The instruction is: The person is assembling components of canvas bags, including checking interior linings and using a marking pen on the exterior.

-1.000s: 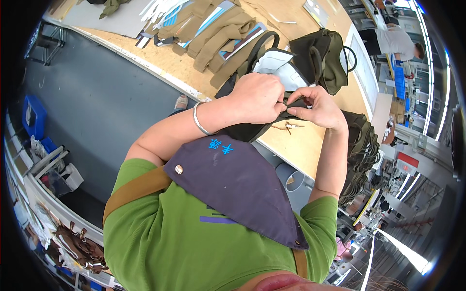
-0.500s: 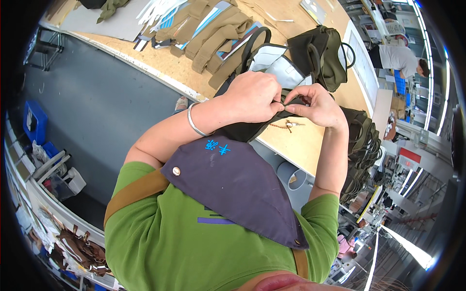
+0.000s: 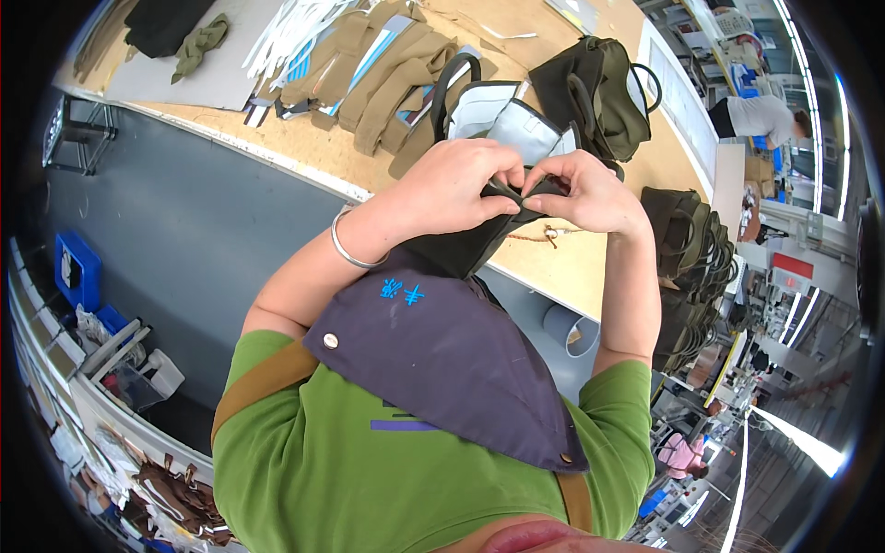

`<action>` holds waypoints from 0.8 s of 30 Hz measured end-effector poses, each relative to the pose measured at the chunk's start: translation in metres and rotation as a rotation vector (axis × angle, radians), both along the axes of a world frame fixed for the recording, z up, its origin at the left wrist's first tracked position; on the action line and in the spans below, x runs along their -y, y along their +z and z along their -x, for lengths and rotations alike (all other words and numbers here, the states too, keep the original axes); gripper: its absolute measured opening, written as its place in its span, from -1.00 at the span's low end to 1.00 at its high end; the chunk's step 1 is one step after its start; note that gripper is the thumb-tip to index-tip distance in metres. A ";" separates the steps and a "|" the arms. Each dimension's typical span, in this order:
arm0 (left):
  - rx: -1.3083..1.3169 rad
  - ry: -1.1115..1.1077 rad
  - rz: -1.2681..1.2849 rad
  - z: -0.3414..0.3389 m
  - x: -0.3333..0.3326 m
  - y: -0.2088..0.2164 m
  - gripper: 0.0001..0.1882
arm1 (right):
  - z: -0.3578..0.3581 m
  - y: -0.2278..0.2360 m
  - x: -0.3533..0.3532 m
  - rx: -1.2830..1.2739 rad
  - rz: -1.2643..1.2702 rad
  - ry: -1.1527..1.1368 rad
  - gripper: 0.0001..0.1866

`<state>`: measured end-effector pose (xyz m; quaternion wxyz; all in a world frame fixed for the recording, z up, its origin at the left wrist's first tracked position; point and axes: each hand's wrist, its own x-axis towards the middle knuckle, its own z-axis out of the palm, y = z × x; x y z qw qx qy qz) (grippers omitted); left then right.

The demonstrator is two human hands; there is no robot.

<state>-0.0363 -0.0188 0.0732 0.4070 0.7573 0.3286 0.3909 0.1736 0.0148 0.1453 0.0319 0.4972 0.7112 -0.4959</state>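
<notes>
A dark olive bag (image 3: 456, 244) with a pale lining stands open against the table's near edge, in front of my apron. My left hand (image 3: 461, 189) pinches the dark fabric at its near rim between thumb and fingers. Close beside it, my right hand (image 3: 595, 195) grips the same rim with thumb and forefinger, and the fingertips of both hands almost meet. Whatever small part lies between the fingertips is too hidden to make out. A brown cord (image 3: 550, 234) with a small metal piece rests on the table below my right hand.
Another olive bag (image 3: 613, 111) stands behind on the wooden table (image 3: 583, 272). Folded brown webbing straps (image 3: 396, 78) and white strips (image 3: 288, 41) lie at the far left. Several olive bags (image 3: 682, 267) are stacked at right. Under the table edge is a round bin (image 3: 570, 330).
Both hands still hold the bag's rim. My left fingers have spread a little along the fabric, lifting a fold of it. The whole view has shifted slightly.
</notes>
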 end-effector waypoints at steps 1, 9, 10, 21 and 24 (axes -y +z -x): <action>-0.025 0.006 0.012 0.000 0.001 0.001 -0.76 | 0.001 0.001 0.000 0.014 -0.016 0.019 -0.89; -0.025 -0.005 0.067 0.003 0.001 0.000 -0.78 | 0.007 0.004 -0.001 0.082 -0.108 0.064 -0.78; -0.030 -0.011 0.068 0.003 0.001 0.001 -0.78 | 0.007 0.002 0.000 0.064 -0.110 0.054 -0.78; -0.017 -0.044 0.070 0.003 -0.001 -0.002 -0.82 | 0.005 -0.004 0.002 0.011 -0.088 -0.010 -0.79; -0.001 -0.051 0.065 0.002 -0.001 -0.003 -0.83 | 0.005 -0.003 0.001 0.032 -0.082 0.020 -0.87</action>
